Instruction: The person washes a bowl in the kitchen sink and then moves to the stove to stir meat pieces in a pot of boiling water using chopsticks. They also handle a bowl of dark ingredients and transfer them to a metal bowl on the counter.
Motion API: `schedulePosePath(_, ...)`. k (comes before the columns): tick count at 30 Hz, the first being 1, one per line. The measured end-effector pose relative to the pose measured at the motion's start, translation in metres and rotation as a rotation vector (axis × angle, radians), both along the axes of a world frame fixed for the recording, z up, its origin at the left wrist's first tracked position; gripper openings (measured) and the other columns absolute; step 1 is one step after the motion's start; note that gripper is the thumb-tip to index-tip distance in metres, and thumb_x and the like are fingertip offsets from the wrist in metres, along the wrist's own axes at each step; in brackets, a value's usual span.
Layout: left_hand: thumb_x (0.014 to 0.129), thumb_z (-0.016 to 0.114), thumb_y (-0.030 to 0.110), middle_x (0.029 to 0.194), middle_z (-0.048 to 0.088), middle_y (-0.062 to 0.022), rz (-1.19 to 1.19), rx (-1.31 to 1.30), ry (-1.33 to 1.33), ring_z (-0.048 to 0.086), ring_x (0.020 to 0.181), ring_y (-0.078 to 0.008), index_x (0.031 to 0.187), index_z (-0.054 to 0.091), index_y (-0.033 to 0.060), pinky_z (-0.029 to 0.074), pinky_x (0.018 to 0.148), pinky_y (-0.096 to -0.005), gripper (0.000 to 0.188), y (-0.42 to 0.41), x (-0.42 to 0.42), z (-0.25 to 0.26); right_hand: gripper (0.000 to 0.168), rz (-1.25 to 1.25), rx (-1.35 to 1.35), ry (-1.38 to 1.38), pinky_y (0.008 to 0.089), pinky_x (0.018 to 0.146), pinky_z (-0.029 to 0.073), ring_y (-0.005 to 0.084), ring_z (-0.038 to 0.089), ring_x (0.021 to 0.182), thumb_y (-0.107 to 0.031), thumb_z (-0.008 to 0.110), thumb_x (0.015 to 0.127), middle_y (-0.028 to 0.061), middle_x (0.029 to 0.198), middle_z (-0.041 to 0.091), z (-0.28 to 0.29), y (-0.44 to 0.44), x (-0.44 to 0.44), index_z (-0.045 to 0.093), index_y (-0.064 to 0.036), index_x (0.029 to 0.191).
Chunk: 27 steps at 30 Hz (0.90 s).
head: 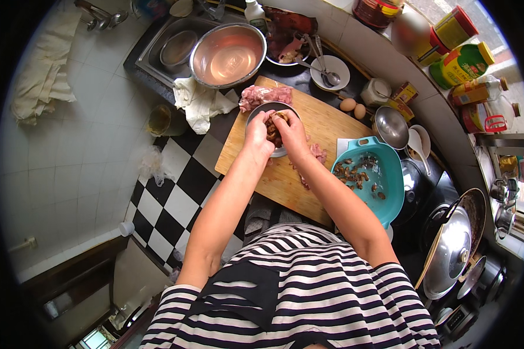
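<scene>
My left hand and my right hand meet over a round metal bowl on the wooden cutting board. Dark brown, wet-looking food pieces, perhaps soaked mushrooms, are gripped between my fingers. More brown pieces seem to lie beneath, though my hands hide much of the bowl's inside. Just beyond the bowl is a slab of raw pink meat. Small cut meat pieces lie by my right forearm. Right of the board, a teal plastic basin contains similar brown pieces.
A large steel basin of liquid stands by the sink, near a white cloth. Toward the wall are a white bowl with spoons, two eggs and a small steel bowl. A lidded wok is at right.
</scene>
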<state>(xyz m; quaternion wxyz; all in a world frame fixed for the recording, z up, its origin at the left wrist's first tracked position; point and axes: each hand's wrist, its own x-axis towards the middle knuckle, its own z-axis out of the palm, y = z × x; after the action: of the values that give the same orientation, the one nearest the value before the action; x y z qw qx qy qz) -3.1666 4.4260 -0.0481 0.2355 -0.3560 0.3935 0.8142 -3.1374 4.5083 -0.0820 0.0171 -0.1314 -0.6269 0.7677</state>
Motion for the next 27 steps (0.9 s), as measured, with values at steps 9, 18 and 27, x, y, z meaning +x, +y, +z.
schedulePosePath(9, 0.085, 0.043, 0.057, 0.149, 0.001, -0.0168, -0.230, -0.158, 0.054, -0.004, 0.136, -0.0351, 0.140, 0.016, 0.0006, 0.002, 0.100, -0.0653, 0.083, -0.034, 0.000, 0.014, 0.041, 0.151, -0.056, -0.254, 0.0321, 0.088, 0.042, 0.0157, 0.053, 0.102, -0.035, 0.047, 0.091, 0.0059, 0.111, 0.058, 0.050, 0.051, 0.009, 0.055, -0.002, 0.115)
schedulePosePath(18, 0.091, 0.048, 0.033, 0.117, 0.053, -0.0066, -0.681, -0.102, 0.449, 0.052, 0.104, -0.0185, 0.123, 0.049, 0.0083, 0.041, 0.088, -0.0341, 0.040, 0.048, 0.059, 0.082, 0.032, -0.017, 0.372, -0.326, 0.0306, 0.085, 0.043, 0.0179, 0.057, 0.094, -0.023, 0.047, 0.090, 0.0092, 0.102, 0.063, 0.079, 0.227, 0.142, 0.061, -0.002, 0.110)
schedulePosePath(27, 0.081, 0.048, 0.015, 0.106, 0.053, -0.0211, -1.588, -1.165, 1.341, 0.051, 0.103, -0.0371, 0.105, 0.053, -0.0033, 0.043, 0.087, -0.0439, 0.031, 0.187, 0.109, -0.025, 0.026, 0.106, 1.142, -0.187, 0.0413, 0.083, 0.045, 0.0340, 0.054, 0.094, -0.020, 0.053, 0.077, 0.0160, 0.100, 0.058, -0.021, 0.217, 0.154, 0.062, -0.007, 0.098)
